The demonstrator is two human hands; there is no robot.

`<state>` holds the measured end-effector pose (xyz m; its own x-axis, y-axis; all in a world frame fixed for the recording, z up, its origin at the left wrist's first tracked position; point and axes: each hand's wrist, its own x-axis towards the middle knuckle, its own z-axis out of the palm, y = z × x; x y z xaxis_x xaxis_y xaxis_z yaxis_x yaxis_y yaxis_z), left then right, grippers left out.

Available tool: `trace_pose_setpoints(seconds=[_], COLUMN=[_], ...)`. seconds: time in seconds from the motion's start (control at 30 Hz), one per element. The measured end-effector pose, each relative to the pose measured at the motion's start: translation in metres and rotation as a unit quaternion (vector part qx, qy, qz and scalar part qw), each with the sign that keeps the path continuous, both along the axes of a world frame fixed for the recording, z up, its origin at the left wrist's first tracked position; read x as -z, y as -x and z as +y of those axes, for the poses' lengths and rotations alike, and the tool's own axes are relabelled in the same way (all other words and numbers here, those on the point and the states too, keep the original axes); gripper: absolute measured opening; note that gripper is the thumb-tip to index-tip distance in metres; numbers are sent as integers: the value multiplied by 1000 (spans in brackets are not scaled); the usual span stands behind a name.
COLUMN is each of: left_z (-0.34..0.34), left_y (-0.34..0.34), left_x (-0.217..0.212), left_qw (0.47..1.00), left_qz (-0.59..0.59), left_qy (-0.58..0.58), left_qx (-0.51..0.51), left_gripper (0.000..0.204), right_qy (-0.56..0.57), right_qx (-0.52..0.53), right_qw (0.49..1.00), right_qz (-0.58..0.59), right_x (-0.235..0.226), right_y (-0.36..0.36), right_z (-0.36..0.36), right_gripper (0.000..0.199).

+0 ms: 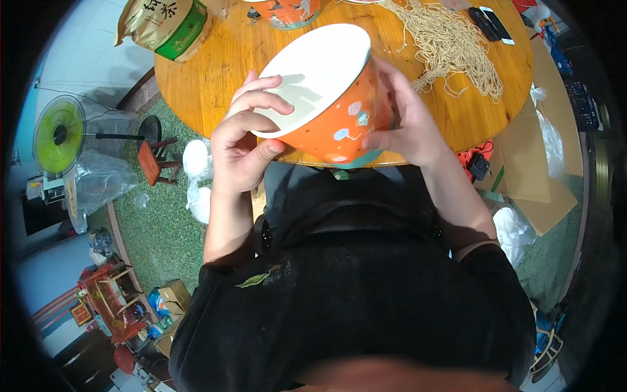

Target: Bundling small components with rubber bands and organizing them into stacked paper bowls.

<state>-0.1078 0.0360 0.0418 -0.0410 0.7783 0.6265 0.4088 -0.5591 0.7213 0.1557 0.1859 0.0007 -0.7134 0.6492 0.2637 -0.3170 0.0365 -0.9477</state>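
Note:
An orange paper bucket (336, 124) with small printed pictures and a white inside is tilted above the table's near edge, its mouth toward the upper left. My left hand (240, 134) grips its left rim, fingers curled over into the mouth and thumb on the outer wall. Around the right side, near the base, my right hand (415, 124) is wrapped, with its thumb on the near wall. Part of the right fingers is hidden behind the bucket. No contents show inside it.
The round wooden table (196, 91) carries a gold and green bag (171, 29), another orange bucket (290, 13), a pile of tan cord (450, 46) and a phone (496, 25). On the left stand a green fan (60, 136) and a small red stool (153, 162). Cardboard (542, 176) lies right.

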Motion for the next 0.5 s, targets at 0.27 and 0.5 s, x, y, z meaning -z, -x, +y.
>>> trace_pose_setpoints(seconds=[0.27, 0.5], left_z=[-4, 8], left_y=[-23, -61], left_x=[-41, -70], left_qw=[984, 969], left_qz=[133, 91], left_qy=[18, 173], left_qx=[-120, -148], left_gripper=[39, 37], right_qy=[-168, -267], right_qx=[208, 254], right_qw=[959, 925], right_qz=[-97, -97], right_x=[-2, 4], right_y=[18, 32], right_z=[-33, -50], right_gripper=[133, 129])
